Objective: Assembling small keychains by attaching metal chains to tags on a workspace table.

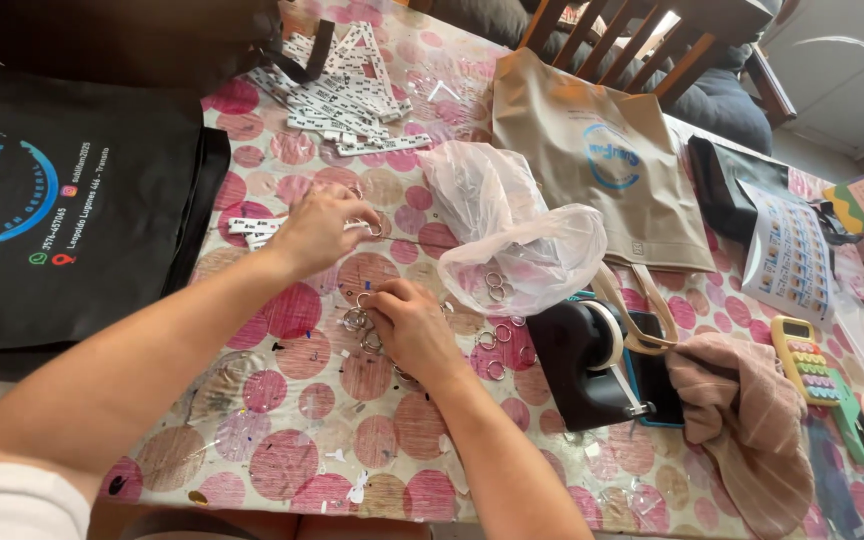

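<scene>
— Left hand (320,228) reaching out across the spotted tablecloth (282,462), fingers curled down onto white strips (252,228), pinching one with a small ring at the fingertips. Right hand (410,325) nearer the body, closed around a metal key ring (356,319), thumb and forefinger pressed on it.

— Anything loose close by?

— Plenty. More key rings (497,340) scattered just right of the right hand, some still inside the clear plastic bag (512,240) beyond it. Heap of white strips (337,80) well beyond the left hand, past the far fingertips. Black tape dispenser (587,365) to the right of the rings, pink cloth (742,420) beyond that.

— Risks from here?

— Likely a ring springing out of the pinch; smooth plastic cover, so easy sliding towards the near table edge below the right wrist. Could also catch a fingertip or nail in the split coil while prying. Forearm sweeping the loose rings seems possible, being so near the right hand.

— And the left side?

— Strip slipping from the curled fingers, or bending where gripped. Black bag (62,190) lying just left of the left forearm, so strips pushed that way could slide under its edge. Cannot tell how firm the left grip is; fingertips partly hidden.

— One view only?

— Head view only, nothing else to check against.
</scene>
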